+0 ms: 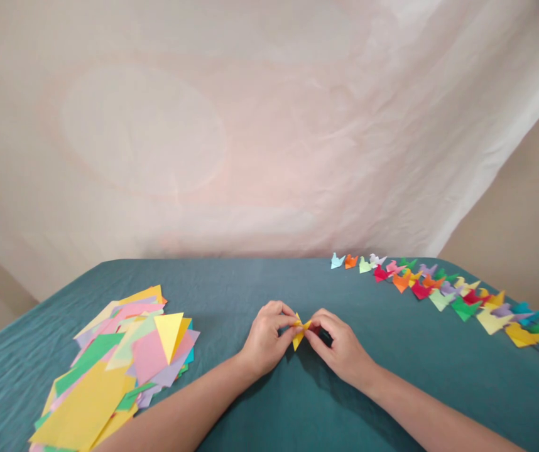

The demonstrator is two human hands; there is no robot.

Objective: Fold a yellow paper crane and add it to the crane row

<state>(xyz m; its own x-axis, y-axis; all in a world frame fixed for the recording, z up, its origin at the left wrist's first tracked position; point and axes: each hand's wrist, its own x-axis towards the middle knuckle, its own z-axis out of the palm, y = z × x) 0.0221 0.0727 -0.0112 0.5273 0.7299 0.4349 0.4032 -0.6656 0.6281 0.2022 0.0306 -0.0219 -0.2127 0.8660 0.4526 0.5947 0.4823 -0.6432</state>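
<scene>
Between my two hands, just over the middle of the table, is a small yellow origami piece [298, 338] with several pointed tips. My left hand [269, 336] pinches its left side between thumb and fingers. On the other side, my right hand [338, 345] pinches the right tip with thumb and forefinger. One point of the folded paper sticks up and another points down toward me. The parts under my fingertips are hidden.
A loose heap of coloured paper sheets [90, 395] lies on the left of the dark green tablecloth [232, 282]. Several folded paper birds [465, 309] stand in rows along the right side. A pale cloth [269, 125] hangs behind the table.
</scene>
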